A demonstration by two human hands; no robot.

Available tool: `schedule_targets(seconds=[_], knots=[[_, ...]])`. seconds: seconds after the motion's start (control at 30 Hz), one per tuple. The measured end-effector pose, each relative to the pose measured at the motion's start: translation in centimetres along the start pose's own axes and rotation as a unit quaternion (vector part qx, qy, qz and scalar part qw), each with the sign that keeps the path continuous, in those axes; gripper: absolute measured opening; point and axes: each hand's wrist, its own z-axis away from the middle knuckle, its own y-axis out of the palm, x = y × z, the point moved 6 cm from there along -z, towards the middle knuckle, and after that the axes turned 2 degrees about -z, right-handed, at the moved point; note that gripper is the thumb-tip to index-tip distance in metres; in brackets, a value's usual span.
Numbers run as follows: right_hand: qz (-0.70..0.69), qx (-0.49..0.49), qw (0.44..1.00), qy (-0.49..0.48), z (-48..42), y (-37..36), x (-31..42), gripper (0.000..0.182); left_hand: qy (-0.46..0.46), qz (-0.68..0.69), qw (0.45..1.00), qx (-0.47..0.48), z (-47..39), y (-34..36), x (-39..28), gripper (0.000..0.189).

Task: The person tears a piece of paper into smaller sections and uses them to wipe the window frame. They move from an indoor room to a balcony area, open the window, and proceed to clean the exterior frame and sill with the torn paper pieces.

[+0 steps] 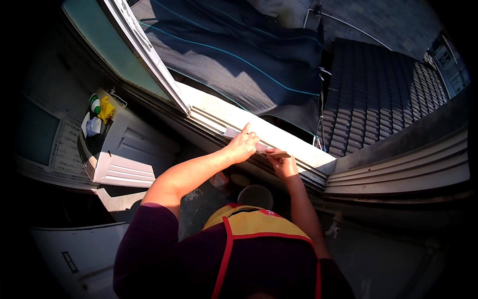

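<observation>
My left hand [243, 146] rests over the tracks of a sliding-window frame [209, 120], index finger stretched out and the others curled. Beneath it runs a greyish, tape-like strip [231, 132] along the track; its middle is hidden by the hand. To the right, my right hand [284, 165] grips a flat tan object [279, 153] between thumb and fingers, close to the strip's right end [261, 148]. Whether that object is a roll seen edge-on, I cannot tell. Bright sun falls on the window sill [295, 145] just beyond both hands.
A sliding window panel [149, 59] stands at the left of the opening. Outside lie dark netting [231, 56] and a tiled roof [373, 93]. At left, a washing machine [127, 157] bears a yellow glove or cloth [106, 109] and a green-and-white bottle [95, 103]. A tap [333, 228] juts out at lower right.
</observation>
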Motion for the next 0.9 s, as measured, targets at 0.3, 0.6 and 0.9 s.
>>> schedule_targets(seconds=[0.3, 0.6, 0.9], knots=[[0.157, 0.063, 0.981, 0.095, 1.9, -5.1, 1.6, 0.016, -0.022, 0.017, 1.0, -0.011, 1.4, 0.6, 1.6, 0.013], [0.153, 0.11, 0.982, 0.03, -2.2, 0.4, 2.4, 0.016, -0.03, -0.03, 0.999, -0.002, 3.0, 0.5, 4.1, 0.011], [-0.086, 0.025, 0.992, 0.086, -0.5, -0.7, 2.0, 0.012, -0.028, -0.028, 0.999, -0.011, 3.4, 0.9, 4.0, 0.011]])
